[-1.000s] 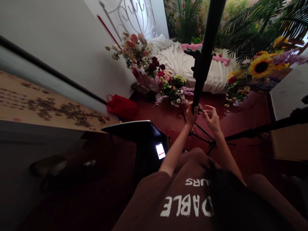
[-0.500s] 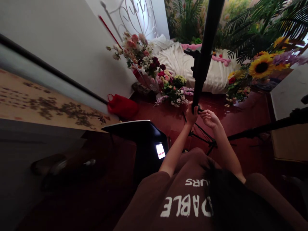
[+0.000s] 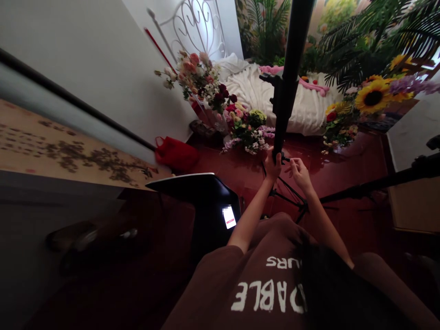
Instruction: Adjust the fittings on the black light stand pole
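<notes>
A black stand pole (image 3: 287, 91) rises in front of me and runs out of the top of the view, with a clamp collar midway up it. My left hand (image 3: 273, 167) is wrapped round the lower part of the pole. Just right of it, a small black tightening knob (image 3: 284, 159) sticks out from the pole. My right hand (image 3: 300, 175) is at the knob's outer end, thumb and fingertips pinched together on it. Below both hands spread the stand's thin black legs (image 3: 288, 195).
Artificial flowers (image 3: 247, 123) and a bed with cream cloth (image 3: 250, 87) lie beyond the pole. Sunflowers (image 3: 373, 97) stand at right, near another black pole (image 3: 378, 181). To the left are a red bag (image 3: 175, 153) and a dark surface (image 3: 206, 197) bearing a lit phone (image 3: 229, 217).
My right hand has shifted slightly and its fingers have turned at the knob, which shows more now. The pole's upper part has swung a little left. My left hand keeps its grip.
</notes>
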The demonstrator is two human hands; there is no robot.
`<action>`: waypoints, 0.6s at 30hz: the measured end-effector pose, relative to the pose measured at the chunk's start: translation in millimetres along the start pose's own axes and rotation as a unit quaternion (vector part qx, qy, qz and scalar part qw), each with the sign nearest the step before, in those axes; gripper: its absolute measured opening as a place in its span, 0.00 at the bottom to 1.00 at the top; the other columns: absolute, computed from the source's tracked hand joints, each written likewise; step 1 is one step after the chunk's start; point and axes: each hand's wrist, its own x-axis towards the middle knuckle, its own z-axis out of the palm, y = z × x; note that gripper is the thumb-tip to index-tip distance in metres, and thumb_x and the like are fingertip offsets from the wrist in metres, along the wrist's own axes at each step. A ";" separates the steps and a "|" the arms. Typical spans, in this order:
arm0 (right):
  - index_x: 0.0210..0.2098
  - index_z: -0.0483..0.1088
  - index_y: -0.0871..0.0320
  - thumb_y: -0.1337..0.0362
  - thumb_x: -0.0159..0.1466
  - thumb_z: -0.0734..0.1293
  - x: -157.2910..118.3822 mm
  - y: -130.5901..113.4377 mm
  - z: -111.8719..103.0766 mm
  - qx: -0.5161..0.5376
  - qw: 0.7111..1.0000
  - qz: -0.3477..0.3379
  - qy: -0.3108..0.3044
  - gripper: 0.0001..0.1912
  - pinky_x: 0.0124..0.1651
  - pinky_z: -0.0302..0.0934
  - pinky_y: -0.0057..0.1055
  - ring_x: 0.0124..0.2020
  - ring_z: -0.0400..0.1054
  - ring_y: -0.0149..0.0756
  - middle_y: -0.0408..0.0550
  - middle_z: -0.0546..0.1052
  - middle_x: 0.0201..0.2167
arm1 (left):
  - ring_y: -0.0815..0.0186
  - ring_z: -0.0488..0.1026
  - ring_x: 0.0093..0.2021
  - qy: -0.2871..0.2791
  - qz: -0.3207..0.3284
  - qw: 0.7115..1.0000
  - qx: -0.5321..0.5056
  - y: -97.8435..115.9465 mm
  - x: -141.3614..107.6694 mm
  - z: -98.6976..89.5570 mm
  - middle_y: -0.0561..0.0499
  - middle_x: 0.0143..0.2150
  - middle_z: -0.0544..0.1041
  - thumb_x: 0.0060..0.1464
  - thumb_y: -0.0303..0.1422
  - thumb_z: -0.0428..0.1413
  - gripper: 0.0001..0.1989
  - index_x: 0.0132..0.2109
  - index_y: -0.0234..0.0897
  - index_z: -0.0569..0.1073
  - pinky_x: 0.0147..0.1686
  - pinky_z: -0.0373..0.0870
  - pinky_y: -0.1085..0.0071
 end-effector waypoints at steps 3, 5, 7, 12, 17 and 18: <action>0.43 0.67 0.54 0.37 0.63 0.61 -1.1 -2.6 -1.4 -0.080 0.996 -0.027 0.013 0.27 0.30 0.62 0.27 0.24 0.70 0.33 0.42 0.76 0.25 | 0.69 0.71 0.27 -0.001 -0.003 1.000 -0.001 0.4 -0.6 0.3 0.51 0.30 0.74 0.63 0.55 0.44 0.27 0.52 0.38 0.69 0.31 0.67 0.72; 0.44 0.69 0.54 0.37 0.64 0.60 -1.5 -5.0 -1.2 -0.143 0.988 -0.042 0.028 0.27 0.31 0.62 0.28 0.26 0.72 0.35 0.44 0.77 0.26 | 0.68 0.71 0.28 -0.003 -0.003 1.000 -0.003 0.2 -0.9 0.3 0.51 0.31 0.74 0.63 0.55 0.43 0.27 0.52 0.38 0.69 0.32 0.66 0.72; 0.43 0.70 0.53 0.37 0.64 0.59 -1.1 -6.9 -1.0 -0.200 0.977 -0.058 0.044 0.27 0.32 0.61 0.29 0.28 0.73 0.37 0.45 0.78 0.27 | 0.68 0.71 0.28 -0.002 -0.003 1.000 0.003 -0.6 -1.1 0.6 0.50 0.31 0.75 0.63 0.55 0.43 0.28 0.53 0.38 0.69 0.32 0.66 0.72; 0.41 0.72 0.53 0.39 0.66 0.57 2.8 -8.4 -2.5 -0.278 0.956 -0.086 0.042 0.26 0.30 0.56 0.27 0.29 0.74 0.37 0.46 0.80 0.29 | 0.68 0.71 0.30 0.001 0.002 1.000 0.020 -4.1 -1.1 1.7 0.49 0.33 0.75 0.63 0.56 0.42 0.29 0.54 0.37 0.68 0.33 0.66 0.72; 0.35 0.71 0.53 0.39 0.66 0.58 5.6 -7.9 -3.9 -0.248 0.965 -0.081 0.036 0.24 0.29 0.54 0.26 0.25 0.72 0.35 0.44 0.79 0.25 | 0.68 0.71 0.30 0.002 0.003 1.000 0.029 -3.4 -0.9 2.0 0.49 0.33 0.75 0.63 0.56 0.41 0.29 0.55 0.37 0.68 0.33 0.66 0.72; 0.33 0.70 0.53 0.39 0.66 0.58 6.3 -7.6 -3.8 -0.228 0.970 -0.079 0.030 0.25 0.29 0.54 0.26 0.24 0.71 0.34 0.44 0.78 0.23 | 0.68 0.71 0.29 0.001 0.002 1.000 0.030 -2.8 -0.9 1.9 0.49 0.33 0.75 0.63 0.56 0.40 0.29 0.54 0.37 0.68 0.33 0.66 0.72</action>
